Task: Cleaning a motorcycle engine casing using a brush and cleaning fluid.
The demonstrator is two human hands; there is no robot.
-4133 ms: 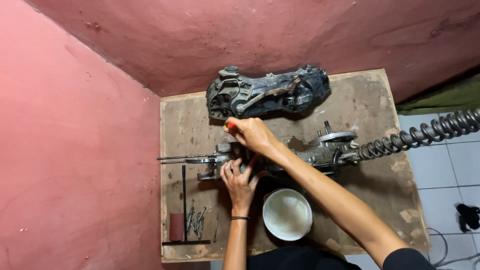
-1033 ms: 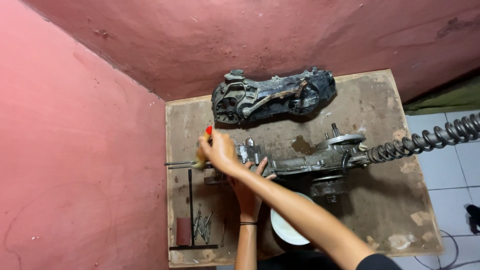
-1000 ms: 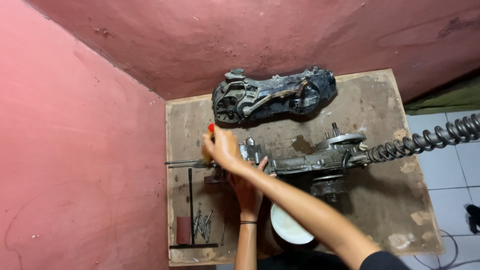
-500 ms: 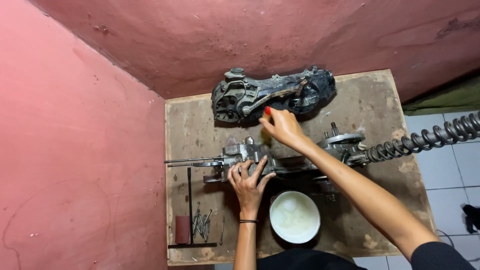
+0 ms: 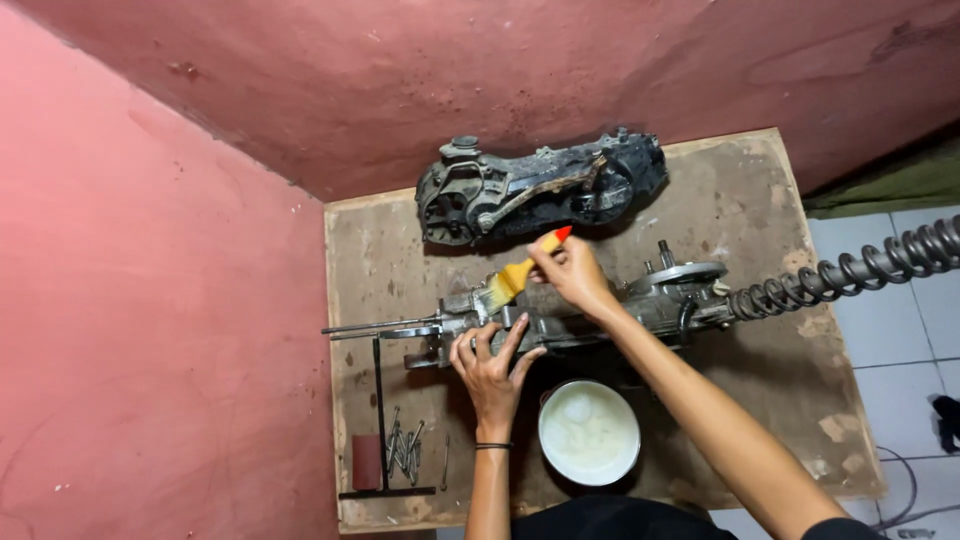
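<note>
Yellow-handled brush (image 5: 520,270) pinched in right hand (image 5: 572,275), bristles on grey engine casing (image 5: 560,320) mid-board; left hand (image 5: 492,365) splayed, steadying casing.

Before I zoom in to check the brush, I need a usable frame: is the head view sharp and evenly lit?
Head view: brush and right hand sharp, no motion blur; light soft, no glare; engine cover dark, detail lost; edges bowed by the wide lens.

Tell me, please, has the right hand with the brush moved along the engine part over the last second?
Yes. The right hand with the brush has moved right along the engine part, away from its thin shaft end toward the middle.
</note>
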